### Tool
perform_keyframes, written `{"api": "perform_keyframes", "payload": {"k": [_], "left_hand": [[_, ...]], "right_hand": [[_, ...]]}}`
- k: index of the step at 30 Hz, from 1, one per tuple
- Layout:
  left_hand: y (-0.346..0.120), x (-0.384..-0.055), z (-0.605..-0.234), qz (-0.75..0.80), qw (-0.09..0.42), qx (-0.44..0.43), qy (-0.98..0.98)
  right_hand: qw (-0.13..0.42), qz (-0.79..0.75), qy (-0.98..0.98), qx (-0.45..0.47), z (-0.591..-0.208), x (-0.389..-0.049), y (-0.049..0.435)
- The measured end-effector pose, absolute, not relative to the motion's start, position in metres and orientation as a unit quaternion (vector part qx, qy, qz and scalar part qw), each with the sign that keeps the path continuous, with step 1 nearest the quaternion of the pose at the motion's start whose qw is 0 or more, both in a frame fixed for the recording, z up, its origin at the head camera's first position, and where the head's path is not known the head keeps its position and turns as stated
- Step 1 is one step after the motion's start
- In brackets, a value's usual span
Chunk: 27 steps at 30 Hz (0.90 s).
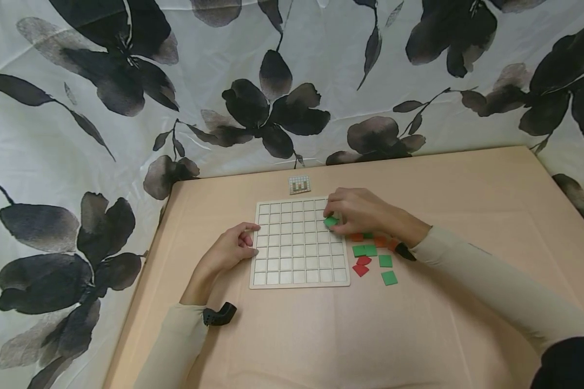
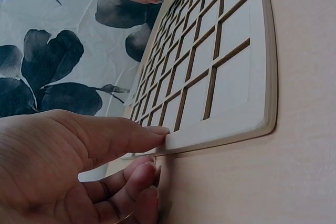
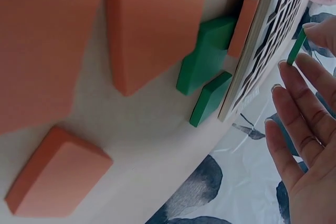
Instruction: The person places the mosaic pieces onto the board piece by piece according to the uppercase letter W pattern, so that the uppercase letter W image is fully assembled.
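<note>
A pale wooden grid board (image 1: 299, 285) lies flat on the table, its squares marked by dark grooves. My left hand (image 1: 226, 249) is at its left edge, index finger and thumb touching the rim apart from each other. In the left wrist view, the thumb (image 2: 126, 136) rests on the rim while other fingers curl beside it. Over the board's upper right part, my right hand (image 1: 357, 208) pinches a thin green tile (image 1: 331, 221) between thumb and fingers. The right wrist view shows that green tile (image 3: 296, 46) edge-on, with the remaining fingers spread.
Right of the board lie several green tiles (image 1: 388, 277), orange tiles (image 1: 380, 241) and two red pieces (image 1: 361, 270), some partly under the right hand. A small card with a grid picture (image 1: 299, 185) sits beyond the board. A floral cloth (image 1: 297, 65) hangs behind the table.
</note>
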<state>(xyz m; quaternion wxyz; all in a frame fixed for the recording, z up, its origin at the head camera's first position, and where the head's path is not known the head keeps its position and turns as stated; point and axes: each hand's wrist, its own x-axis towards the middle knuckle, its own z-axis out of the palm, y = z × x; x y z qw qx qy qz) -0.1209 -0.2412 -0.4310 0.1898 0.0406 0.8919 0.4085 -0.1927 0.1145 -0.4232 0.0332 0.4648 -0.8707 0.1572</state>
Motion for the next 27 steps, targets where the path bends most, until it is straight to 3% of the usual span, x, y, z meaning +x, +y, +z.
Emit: {"api": "perform_keyframes", "payload": {"k": [27], "left_hand": [[-0.241, -0.122, -0.432, 0.405, 0.188, 0.043, 0.894]], "right_hand": [[0.003, 0.119, -0.854, 0.507, -0.429, -0.204, 0.098]]}}
